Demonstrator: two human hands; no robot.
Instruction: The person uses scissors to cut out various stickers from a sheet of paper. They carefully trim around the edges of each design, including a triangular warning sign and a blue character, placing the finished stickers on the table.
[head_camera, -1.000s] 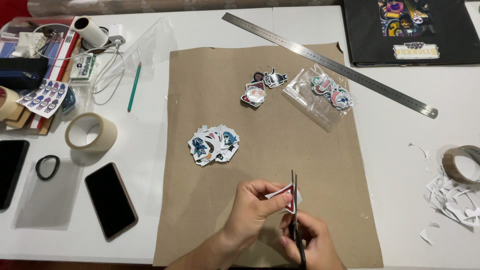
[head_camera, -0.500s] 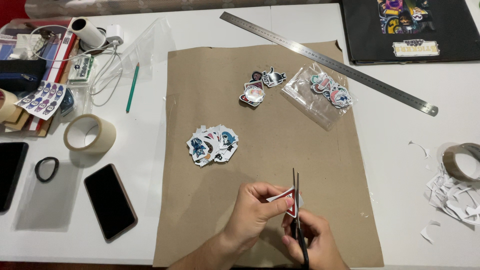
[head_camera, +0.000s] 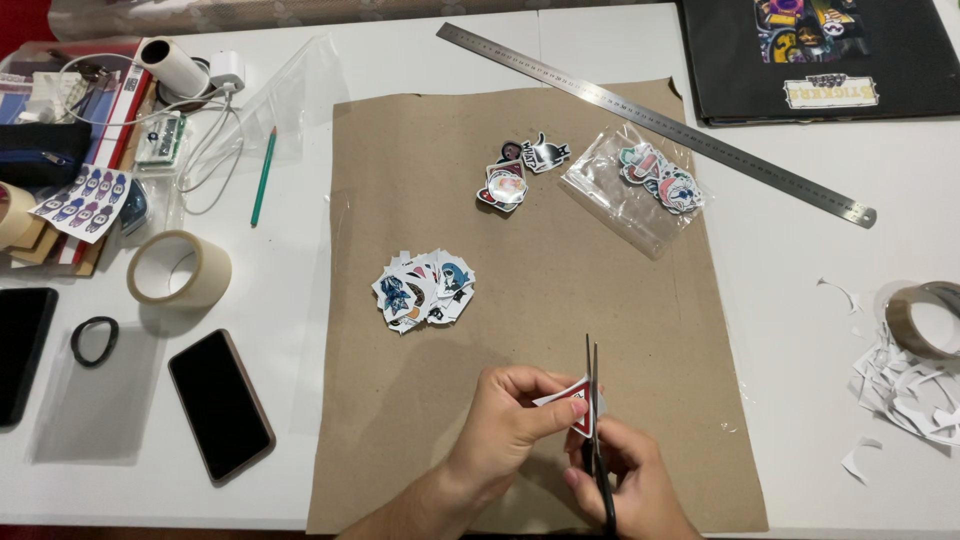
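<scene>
Scissors (head_camera: 594, 400) stand upright near the front edge of the table, blades almost closed and pointing away from me, handles wrapped in my right hand (head_camera: 625, 478). Right grip is closed around the handles; I see fingers curled over them, the loops themselves mostly hidden. Left hand (head_camera: 515, 410) sits just left of the blades, its grip narrow, thumb and fingertips pinching a small sticker cutout (head_camera: 572, 400), white with a red patch. Cutout touches the blades on their left side, so the piece lies between my left fingertips and the scissors, directly above the right hand. Both hands are over the brown kraft paper sheet (head_camera: 520, 270) that covers the middle of the table.

Further back on the sheet, left of centre, a pile of cut stickers (head_camera: 424, 289). Toward the back edge, two loose stickers (head_camera: 518, 172), and beside them a clear bag with stickers (head_camera: 645, 188). Metal ruler (head_camera: 655, 118) runs diagonally across the sheet's back right corner. Left side of the table: tape roll (head_camera: 178, 268), black phone (head_camera: 220, 403), green pencil (head_camera: 263, 175). Right edge: another tape roll (head_camera: 925, 320) with white paper scraps (head_camera: 905, 385) beside it.
</scene>
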